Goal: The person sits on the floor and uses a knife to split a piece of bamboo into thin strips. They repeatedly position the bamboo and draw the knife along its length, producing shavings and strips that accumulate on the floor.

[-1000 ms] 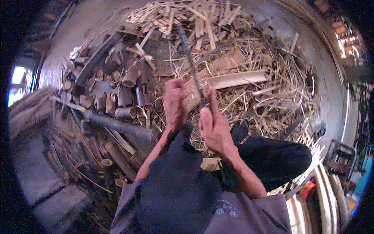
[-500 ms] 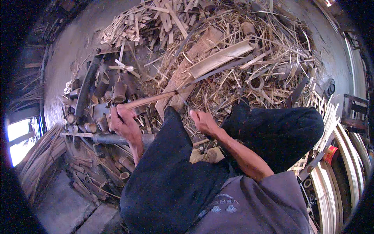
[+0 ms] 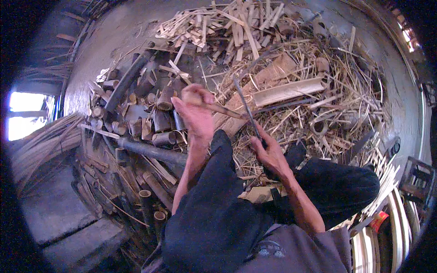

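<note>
My left hand [image 3: 196, 113] is raised, palm partly showing, with its fingers bent around one end of a bamboo strip [image 3: 221, 109]; motion blurs it slightly. The strip points right and a little toward me, with a dark band partway along. In my right hand [image 3: 270, 152] is a knife [image 3: 247, 108], its long narrow blade slanting up and to the left. The strip's far end lies close to the blade; whether they touch I cannot tell. Beyond them a wooden block [image 3: 272, 73] and a split bamboo piece [image 3: 289, 92] rest on shavings.
Cut bamboo tubes [image 3: 165, 100] lie at the left, by a dark pole [image 3: 152, 150]. A heap of bamboo slats [image 3: 236, 22] is at the back. Shavings [image 3: 337, 102] cover the right side. Long pale strips [image 3: 364, 248] stand at the lower right, near a dark stool [image 3: 416, 177].
My left hand has moved right with the strip and turned its palm up. The knife in my right hand now points up and left instead of right. The whole view has shifted.
</note>
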A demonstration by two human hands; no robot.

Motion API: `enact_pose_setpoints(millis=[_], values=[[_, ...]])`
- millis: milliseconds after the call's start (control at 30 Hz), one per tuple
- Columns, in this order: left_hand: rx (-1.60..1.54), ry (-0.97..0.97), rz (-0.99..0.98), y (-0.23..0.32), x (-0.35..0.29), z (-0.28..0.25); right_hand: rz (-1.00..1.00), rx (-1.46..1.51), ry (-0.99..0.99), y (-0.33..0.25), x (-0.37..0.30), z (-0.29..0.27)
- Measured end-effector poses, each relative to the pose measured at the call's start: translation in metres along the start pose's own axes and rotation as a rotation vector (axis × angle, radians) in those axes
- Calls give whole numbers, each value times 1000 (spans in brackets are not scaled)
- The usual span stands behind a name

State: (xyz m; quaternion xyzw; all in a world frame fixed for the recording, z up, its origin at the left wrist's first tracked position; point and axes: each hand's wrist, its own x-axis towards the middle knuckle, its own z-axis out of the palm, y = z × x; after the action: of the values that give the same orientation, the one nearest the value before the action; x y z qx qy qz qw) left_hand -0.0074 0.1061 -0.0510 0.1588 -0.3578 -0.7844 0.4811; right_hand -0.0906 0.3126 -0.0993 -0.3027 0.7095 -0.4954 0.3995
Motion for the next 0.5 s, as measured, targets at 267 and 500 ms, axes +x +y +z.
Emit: enact_pose_setpoints(millis=[267,500], values=[[221,-202,45,-42,-28,17,85,311,-106,-148,-37,-28],[776,-255,186,-32,-50,23,221,372,-113,-163,-44,-19]])
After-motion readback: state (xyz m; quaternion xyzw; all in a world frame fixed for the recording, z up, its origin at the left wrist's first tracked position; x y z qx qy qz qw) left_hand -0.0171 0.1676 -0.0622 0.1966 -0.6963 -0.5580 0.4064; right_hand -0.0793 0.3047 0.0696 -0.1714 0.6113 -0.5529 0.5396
